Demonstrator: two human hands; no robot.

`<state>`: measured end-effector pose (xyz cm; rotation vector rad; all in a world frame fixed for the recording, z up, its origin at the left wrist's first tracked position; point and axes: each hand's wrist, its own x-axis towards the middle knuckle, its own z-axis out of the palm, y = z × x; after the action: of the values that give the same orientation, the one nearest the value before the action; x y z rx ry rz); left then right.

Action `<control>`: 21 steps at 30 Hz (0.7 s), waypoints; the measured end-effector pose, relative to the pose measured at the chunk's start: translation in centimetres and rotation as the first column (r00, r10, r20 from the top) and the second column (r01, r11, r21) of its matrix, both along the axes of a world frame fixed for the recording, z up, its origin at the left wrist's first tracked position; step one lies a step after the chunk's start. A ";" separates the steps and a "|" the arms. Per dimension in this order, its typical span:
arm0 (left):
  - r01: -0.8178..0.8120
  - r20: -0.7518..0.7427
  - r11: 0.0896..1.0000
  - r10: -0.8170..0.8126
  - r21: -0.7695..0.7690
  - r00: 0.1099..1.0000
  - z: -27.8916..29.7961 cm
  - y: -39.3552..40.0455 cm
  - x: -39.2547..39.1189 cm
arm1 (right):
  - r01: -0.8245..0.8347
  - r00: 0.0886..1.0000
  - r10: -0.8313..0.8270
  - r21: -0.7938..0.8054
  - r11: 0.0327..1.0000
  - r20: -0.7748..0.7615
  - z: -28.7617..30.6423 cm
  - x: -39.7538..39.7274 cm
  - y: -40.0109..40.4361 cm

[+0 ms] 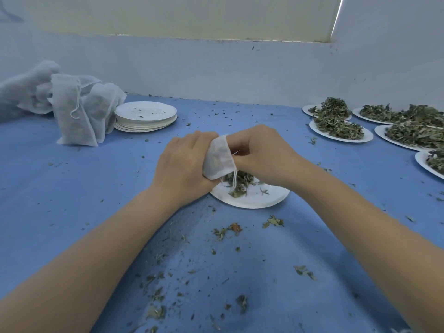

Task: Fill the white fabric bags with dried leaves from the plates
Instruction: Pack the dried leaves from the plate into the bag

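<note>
My left hand grips a small white fabric bag just above a white paper plate at the middle of the blue table. My right hand pinches the bag's mouth from the right, its fingertips hidden behind the fabric. The bag's white drawstring hangs down over a small heap of dried leaves on that plate. Several plates heaped with dried leaves stand at the right. Filled white bags are piled at the far left.
A stack of bare paper plates sits beside the bag pile. Loose leaf crumbs are scattered over the blue table cover, thickest near the front edge. A pale wall closes the back.
</note>
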<state>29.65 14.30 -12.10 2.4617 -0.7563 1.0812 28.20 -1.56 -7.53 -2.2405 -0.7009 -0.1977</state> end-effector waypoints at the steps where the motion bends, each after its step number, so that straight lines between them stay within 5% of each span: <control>1: -0.008 -0.017 1.000 0.008 -0.016 1.000 0.1 0.0 -0.1 | -0.061 0.996 0.064 0.045 0.997 -0.067 0.3 -0.1 -0.2; 4: -0.046 -0.054 0.998 0.044 -0.044 0.998 0.3 0.0 -0.2 | -0.151 0.970 0.182 0.189 0.970 -0.163 0.8 -0.1 -0.9; 9: -0.045 -0.030 0.999 0.044 -0.021 0.999 0.6 -0.2 -0.3 | 0.069 0.995 -0.083 0.212 0.975 0.055 0.0 0.5 -0.4; 17: -0.043 -0.042 0.999 0.044 0.027 0.998 0.2 0.3 0.2 | -0.028 0.997 0.028 0.000 1.000 -0.071 0.0 -0.1 -0.4; 21: -0.109 -0.074 0.994 0.108 -0.005 0.991 0.2 0.9 0.6 | -0.056 0.996 0.069 0.209 0.976 -0.052 -0.1 0.1 -1.0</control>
<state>30.21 15.19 -11.93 2.5455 -0.6000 1.0225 28.27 -2.53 -7.65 -2.0148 -0.6857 -0.1647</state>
